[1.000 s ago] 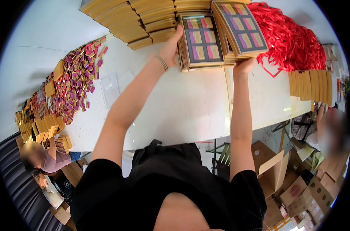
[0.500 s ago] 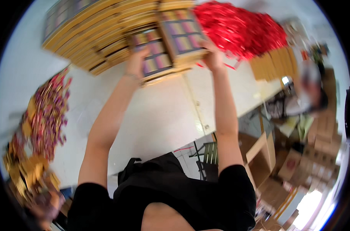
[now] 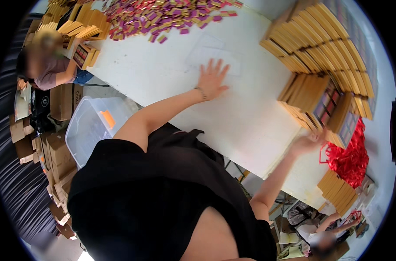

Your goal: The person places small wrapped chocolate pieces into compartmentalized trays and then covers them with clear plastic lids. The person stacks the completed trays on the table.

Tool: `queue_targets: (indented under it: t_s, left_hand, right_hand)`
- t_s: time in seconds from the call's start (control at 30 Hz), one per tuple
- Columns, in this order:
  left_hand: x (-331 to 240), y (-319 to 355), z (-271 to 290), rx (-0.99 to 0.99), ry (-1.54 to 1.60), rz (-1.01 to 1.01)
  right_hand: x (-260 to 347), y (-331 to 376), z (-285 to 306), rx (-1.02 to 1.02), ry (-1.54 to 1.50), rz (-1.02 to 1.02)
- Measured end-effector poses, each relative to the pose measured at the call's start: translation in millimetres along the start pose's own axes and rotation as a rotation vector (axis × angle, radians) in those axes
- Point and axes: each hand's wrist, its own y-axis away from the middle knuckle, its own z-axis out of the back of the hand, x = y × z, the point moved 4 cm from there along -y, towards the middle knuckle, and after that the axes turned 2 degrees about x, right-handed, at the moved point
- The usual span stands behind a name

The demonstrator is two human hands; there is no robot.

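My left hand (image 3: 213, 80) is open above the white table (image 3: 163, 87), fingers spread, with nothing in it. At the right, my right hand (image 3: 310, 141) is at the near end of the stacked shallow gold-sided boxes (image 3: 304, 93). Its fingers are blurred, and I cannot tell whether they grip the end box (image 3: 347, 126) or only touch it. Dark dividers and pink and purple squares show in the box tops. Taller rows of the same boxes (image 3: 324, 39) stand behind.
Small gold, purple and red pieces (image 3: 163, 19) are spread at the far side. Red shiny ribbon (image 3: 350, 152) and more gold boxes (image 3: 337, 191) lie at the right. A clear plastic bin (image 3: 87, 130) stands at the left. Co-workers are at far left and lower right.
My view has turned left. My left hand has come off the boxes and is now over the bare tabletop, spread. The right hand remains by the boxes.
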Motion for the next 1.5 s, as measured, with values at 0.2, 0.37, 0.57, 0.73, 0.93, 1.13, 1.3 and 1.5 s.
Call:
queue_targets:
  t_s: [0.2,0.37,0.57,0.73,0.93,1.13,1.3,1.5]
  left_hand:
    - [155,-1,-32,-0.073,0.167,0.129]
    - [206,24,10,-0.111,0.357,-0.067]
    - [375,156,42,-0.182,0.556,0.266]
    - [499,250,73,-0.442,0.667,0.808]
    - [622,295,92,-0.952,1.421,1.390]
    - [665,272,93,-0.996,1.867,1.042]
    - [681,228,96,-0.956,2.142,0.925]
    - [602,252,57,-0.504,2.368,0.808]
  right_hand:
    - [-114,208,-255,1.187,1.117,0.461]
    - [-175,242,-350,1.239,1.542,0.484]
    - [-203,205,-346,1.240,1.528,0.610]
    - [-205,165,-346,1.157,1.550,0.561]
    - [-154,290,-492,1.127,0.380,0.186]
    - [-78,563,-675,1.717,0.200,0.121]
    - [-124,650,-771,2.029,0.299,-0.495]
    - [-113,643,-660,1.590,-0.243,-0.289]
